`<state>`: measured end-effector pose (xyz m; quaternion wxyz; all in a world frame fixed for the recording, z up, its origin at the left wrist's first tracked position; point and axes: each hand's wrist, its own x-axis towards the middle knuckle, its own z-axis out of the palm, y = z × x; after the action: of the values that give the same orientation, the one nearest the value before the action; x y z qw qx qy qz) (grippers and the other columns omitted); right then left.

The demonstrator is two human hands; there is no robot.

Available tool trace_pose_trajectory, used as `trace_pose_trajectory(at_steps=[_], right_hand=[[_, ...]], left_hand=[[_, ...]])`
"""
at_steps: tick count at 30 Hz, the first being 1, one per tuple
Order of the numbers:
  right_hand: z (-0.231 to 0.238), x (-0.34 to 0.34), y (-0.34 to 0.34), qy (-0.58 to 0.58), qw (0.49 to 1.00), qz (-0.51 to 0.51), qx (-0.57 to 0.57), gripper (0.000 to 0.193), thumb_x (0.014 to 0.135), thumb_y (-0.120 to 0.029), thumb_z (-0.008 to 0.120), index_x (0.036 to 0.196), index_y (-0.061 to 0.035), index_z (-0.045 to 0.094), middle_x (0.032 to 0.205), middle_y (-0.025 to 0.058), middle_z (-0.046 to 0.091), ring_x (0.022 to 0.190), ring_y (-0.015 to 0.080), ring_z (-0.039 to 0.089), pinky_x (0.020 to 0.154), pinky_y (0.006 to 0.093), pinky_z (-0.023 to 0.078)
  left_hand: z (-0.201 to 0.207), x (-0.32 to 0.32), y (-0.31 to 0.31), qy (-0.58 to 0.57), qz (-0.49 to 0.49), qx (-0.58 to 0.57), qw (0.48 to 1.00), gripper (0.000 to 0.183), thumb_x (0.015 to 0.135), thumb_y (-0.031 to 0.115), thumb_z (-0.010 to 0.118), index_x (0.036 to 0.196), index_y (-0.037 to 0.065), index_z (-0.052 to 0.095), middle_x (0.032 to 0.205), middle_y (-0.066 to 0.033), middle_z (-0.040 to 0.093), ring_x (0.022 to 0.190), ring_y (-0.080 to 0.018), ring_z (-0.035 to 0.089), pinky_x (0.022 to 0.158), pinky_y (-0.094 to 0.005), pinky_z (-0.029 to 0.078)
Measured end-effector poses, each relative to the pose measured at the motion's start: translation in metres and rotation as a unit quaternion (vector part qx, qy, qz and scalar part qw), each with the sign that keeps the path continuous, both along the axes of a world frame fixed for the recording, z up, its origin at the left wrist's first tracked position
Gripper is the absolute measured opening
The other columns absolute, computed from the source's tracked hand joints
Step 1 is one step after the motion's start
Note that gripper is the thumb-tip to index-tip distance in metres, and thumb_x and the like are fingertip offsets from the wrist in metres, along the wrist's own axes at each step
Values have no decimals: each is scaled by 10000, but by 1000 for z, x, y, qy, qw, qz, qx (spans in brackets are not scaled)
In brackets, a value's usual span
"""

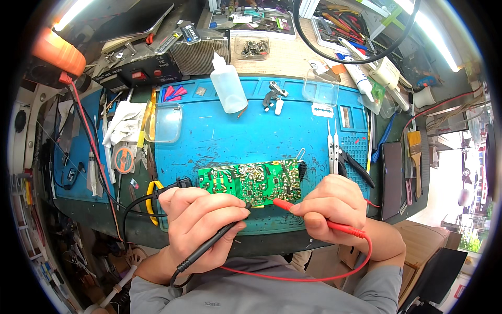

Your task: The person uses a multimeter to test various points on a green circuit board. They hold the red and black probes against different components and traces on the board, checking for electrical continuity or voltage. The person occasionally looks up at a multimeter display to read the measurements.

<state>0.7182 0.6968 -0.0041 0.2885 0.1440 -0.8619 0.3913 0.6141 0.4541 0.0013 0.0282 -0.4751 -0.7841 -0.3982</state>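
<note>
The camera sits on the person's head and looks down and a bit ahead. The grey shirt (246,295) is at the bottom, very close to the camera. The left hand (204,225) and right hand (333,206) are just past it, low in the middle. The green circuit board (246,183) between them is seen from above, quite near. The blue work mat (204,133) spreads out behind it, and the wooden tabletop (285,58) is farther off, up high. The lens sees very wide, so the dark green table edge (272,244) curves and black fills the corners.
</note>
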Motion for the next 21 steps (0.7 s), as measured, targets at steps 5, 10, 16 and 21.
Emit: trace_pose_trajectory(at_steps=[5,10,16,21], right_hand=[[-1,-1,-1,1,1000,-1,0,98,860,-142,798,832,-61,750,674,34,682,525,161,600,472,291,413],[1,-1,-1,-1,1000,-1,4,103,857,-145,803,832,-62,748,675,34,683,526,162,603,473,293,416],[-1,-2,-2,2,1000,-3,2,104,852,-147,808,828,-65,747,677,32,682,523,162,600,473,294,418],[0,-1,-2,1,1000,-3,10,107,840,-148,817,826,-68,747,677,30,678,522,160,598,471,291,420]], left_hand=[[0,0,0,8,-4,-4,1000,168,839,180,809,993,143,751,1033,32,749,890,-187,571,884,-359,338],[0,-3,-1,27,-13,-14,999,139,900,218,782,998,135,727,1027,12,752,879,-211,554,855,-359,364],[1,0,0,2,1,-3,1000,184,810,159,824,985,150,765,1036,44,748,892,-172,576,897,-359,319],[1,0,0,3,2,-2,1000,184,809,163,823,983,150,766,1032,45,749,887,-173,574,892,-357,319]])
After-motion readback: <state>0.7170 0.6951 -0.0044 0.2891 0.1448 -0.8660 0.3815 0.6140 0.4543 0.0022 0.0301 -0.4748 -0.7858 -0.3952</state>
